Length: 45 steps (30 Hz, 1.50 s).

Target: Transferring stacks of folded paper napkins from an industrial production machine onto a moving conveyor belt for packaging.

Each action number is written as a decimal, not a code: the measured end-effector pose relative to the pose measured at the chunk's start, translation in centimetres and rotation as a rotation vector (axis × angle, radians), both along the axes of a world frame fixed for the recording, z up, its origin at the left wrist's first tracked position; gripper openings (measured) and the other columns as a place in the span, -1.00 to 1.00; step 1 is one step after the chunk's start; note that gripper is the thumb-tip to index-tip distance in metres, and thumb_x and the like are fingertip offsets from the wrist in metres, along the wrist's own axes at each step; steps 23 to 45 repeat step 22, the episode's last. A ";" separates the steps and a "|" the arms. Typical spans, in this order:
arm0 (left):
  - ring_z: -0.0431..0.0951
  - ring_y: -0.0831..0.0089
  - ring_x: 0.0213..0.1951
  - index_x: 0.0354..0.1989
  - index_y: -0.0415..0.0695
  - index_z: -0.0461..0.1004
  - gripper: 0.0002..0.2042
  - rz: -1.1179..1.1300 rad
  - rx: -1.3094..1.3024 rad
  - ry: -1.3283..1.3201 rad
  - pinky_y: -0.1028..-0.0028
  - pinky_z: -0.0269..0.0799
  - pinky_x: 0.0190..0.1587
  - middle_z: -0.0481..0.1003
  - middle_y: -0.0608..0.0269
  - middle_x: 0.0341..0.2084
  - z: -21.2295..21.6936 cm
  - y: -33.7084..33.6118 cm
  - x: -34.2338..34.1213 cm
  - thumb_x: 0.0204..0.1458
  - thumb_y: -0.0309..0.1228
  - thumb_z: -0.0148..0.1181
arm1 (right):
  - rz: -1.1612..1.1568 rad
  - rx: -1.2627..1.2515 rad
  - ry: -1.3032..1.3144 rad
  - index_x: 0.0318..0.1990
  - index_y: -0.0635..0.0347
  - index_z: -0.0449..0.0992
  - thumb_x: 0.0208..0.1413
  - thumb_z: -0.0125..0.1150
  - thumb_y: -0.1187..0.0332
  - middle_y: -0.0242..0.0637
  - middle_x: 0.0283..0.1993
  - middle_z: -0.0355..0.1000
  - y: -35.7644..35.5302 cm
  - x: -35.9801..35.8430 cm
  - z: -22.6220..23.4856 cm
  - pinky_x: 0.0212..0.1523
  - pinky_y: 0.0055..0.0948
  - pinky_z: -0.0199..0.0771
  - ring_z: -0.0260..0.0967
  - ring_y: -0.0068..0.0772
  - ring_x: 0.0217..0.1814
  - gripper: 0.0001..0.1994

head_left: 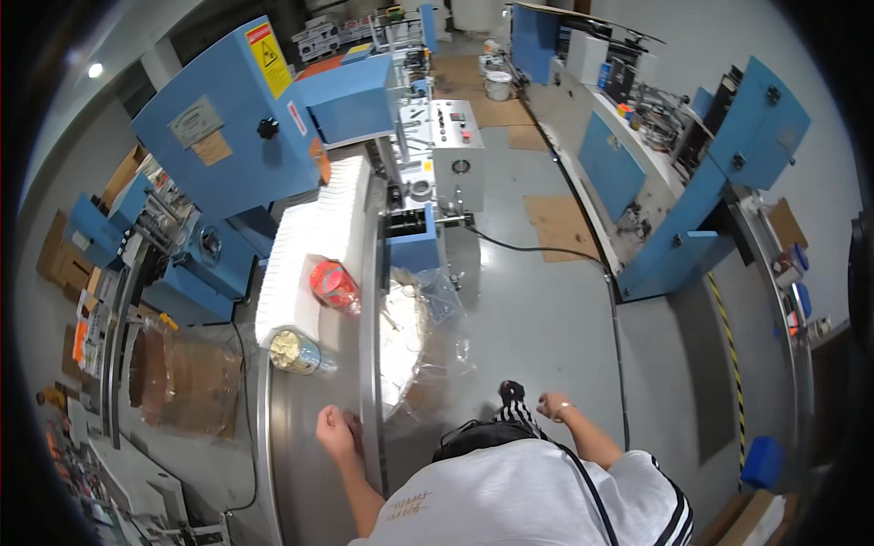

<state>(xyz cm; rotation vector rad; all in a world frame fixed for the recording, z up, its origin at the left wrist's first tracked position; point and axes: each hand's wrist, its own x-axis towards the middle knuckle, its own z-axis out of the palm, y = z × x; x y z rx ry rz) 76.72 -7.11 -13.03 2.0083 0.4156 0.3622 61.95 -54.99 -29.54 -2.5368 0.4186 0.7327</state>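
My left hand hovers over the near end of a long metal trough, fingers curled in with nothing seen in them. My right hand hangs out to the right over the grey floor, its fingers also bent closed and no thing showing. Ahead of my left hand, a cylindrical container with a gold crinkled top lies tilted in the trough. Farther up is a red container in clear plastic. Both lie against tightly packed rows of thin white pieces.
A clear plastic bag of white pieces stands right of the trough. Beyond rises a blue machine beside a control box. A black cable crosses the floor. Blue cabinets line the right, and a plastic-wrapped brown carton sits left.
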 end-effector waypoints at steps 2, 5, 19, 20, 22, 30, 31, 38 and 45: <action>0.52 0.32 -0.45 -0.26 -0.18 0.47 -0.82 -0.124 0.173 0.025 0.42 0.39 -0.37 0.52 0.13 -0.50 2.7 -2.5 0.1 0.08 -0.38 0.00 | -0.423 0.284 0.233 -0.06 0.25 0.46 -0.01 0.12 0.24 -0.12 -0.27 0.52 -1.4 -5.4 -2.6 -0.32 -0.27 0.51 0.50 -0.22 -0.32 -0.62; 0.51 0.01 -0.34 -0.22 -0.22 0.46 -0.80 -0.165 0.456 -0.082 0.25 0.39 -0.28 0.50 -0.07 -0.42 4.3 -5.9 0.2 0.06 -0.44 -0.04 | -0.849 0.373 0.252 -0.20 0.28 0.52 -0.04 0.16 0.28 -0.14 -0.41 0.49 -2.0 -13.7 -3.2 -0.48 -0.34 0.48 0.47 -0.30 -0.47 -0.71; 0.43 0.05 -0.11 -0.10 -0.19 0.45 -0.63 -1.140 0.538 -0.015 0.22 0.31 -0.01 0.44 -0.06 -0.15 3.7 -41.7 -10.6 -0.08 -0.28 0.20 | -0.988 0.339 0.124 -0.56 0.12 0.47 -0.03 0.01 0.14 -0.28 -0.63 0.37 -12.5 -35.3 -2.5 -0.63 -0.25 0.31 0.34 -0.31 -0.66 -0.73; 0.44 0.04 -0.11 -0.08 -0.16 0.45 -0.64 -1.246 0.541 0.058 0.23 0.32 -0.01 0.44 -0.08 -0.14 6.1 -45.8 -13.2 -0.06 -0.27 0.18 | -1.292 0.487 0.033 -0.49 0.11 0.47 -0.02 0.04 0.16 -0.32 -0.61 0.38 -12.5 -36.9 -4.1 -0.65 -0.21 0.33 0.33 -0.28 -0.67 -0.77; 0.44 0.05 -0.11 -0.08 -0.16 0.45 -0.62 -1.465 0.468 -0.026 0.22 0.32 -0.01 0.44 -0.08 -0.15 5.6 -52.8 -16.2 -0.07 -0.26 0.19 | -1.626 0.685 -0.092 -0.30 0.15 0.46 -0.01 0.10 0.19 -0.33 -0.58 0.43 -13.8 -39.9 -9.3 -0.66 -0.11 0.37 0.34 -0.19 -0.67 -0.76; 0.44 0.05 -0.11 -0.08 -0.16 0.45 -0.62 -1.465 0.468 -0.026 0.22 0.32 -0.01 0.44 -0.08 -0.15 5.6 -52.8 -16.2 -0.07 -0.26 0.19 | -1.626 0.685 -0.092 -0.30 0.15 0.46 -0.01 0.10 0.19 -0.33 -0.58 0.43 -13.8 -39.9 -9.3 -0.66 -0.11 0.37 0.34 -0.19 -0.67 -0.76; 0.44 0.05 -0.11 -0.08 -0.16 0.45 -0.62 -1.465 0.468 -0.026 0.22 0.32 -0.01 0.44 -0.08 -0.15 5.6 -52.8 -16.2 -0.07 -0.26 0.19 | -1.626 0.685 -0.092 -0.30 0.15 0.46 -0.01 0.10 0.19 -0.33 -0.58 0.43 -13.8 -39.9 -9.3 -0.66 -0.11 0.37 0.34 -0.19 -0.67 -0.76; 0.44 0.05 -0.11 -0.08 -0.16 0.45 -0.62 -1.465 0.468 -0.026 0.22 0.32 -0.01 0.44 -0.08 -0.15 5.6 -52.8 -16.2 -0.07 -0.26 0.19 | -1.626 0.685 -0.092 -0.30 0.15 0.46 -0.01 0.10 0.19 -0.33 -0.58 0.43 -13.8 -39.9 -9.3 -0.66 -0.11 0.37 0.34 -0.19 -0.67 -0.76; 0.44 0.05 -0.11 -0.08 -0.16 0.45 -0.62 -1.465 0.468 -0.026 0.22 0.32 -0.01 0.44 -0.08 -0.15 5.6 -52.8 -16.2 -0.07 -0.26 0.19 | -1.626 0.685 -0.092 -0.30 0.15 0.46 -0.01 0.10 0.19 -0.33 -0.58 0.43 -13.8 -39.9 -9.3 -0.66 -0.11 0.37 0.34 -0.19 -0.67 -0.76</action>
